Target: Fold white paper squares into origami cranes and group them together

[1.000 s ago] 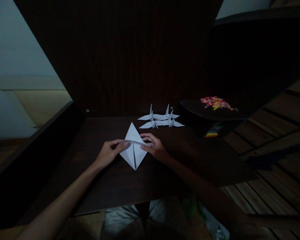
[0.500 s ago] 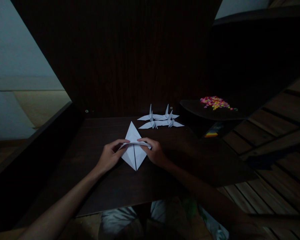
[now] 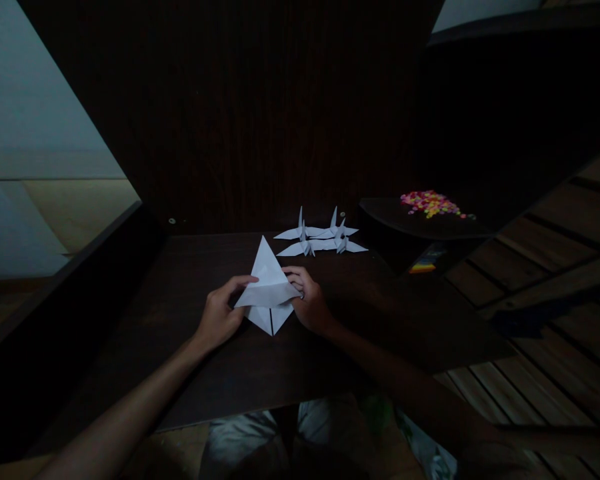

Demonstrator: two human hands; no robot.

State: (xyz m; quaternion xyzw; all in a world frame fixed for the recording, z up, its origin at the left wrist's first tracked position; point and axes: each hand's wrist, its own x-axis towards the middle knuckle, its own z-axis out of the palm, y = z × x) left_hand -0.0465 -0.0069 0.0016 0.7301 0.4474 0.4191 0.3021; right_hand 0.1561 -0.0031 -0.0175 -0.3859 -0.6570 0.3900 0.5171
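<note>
A white sheet of folded origami paper [image 3: 266, 270] lies on the dark table in a kite-like diamond, one point facing away and one facing me. Across its middle a flap stands partly folded, and below it a dark slit runs down to the near point. My left hand [image 3: 223, 310] pinches the paper's left edge between thumb and fingers. At the right corner my right hand [image 3: 310, 303] grips the flap, its fingers curled on the far side. Just beyond, several white paper cranes [image 3: 325, 245] stand close together in two rows.
A pile of small colourful pieces [image 3: 433, 203] sits on a rounded dark shelf [image 3: 390, 217] at the right. Below that shelf is a rainbow-coloured item [image 3: 423, 268]. A dark panel [image 3: 260, 120] rises behind the table [image 3: 195, 393], and a low side board [image 3: 65, 307] borders the left.
The middle flap has tipped towards me and now covers more of the lower half. My right fingers have curled around the right corner; my left hand has barely shifted.
</note>
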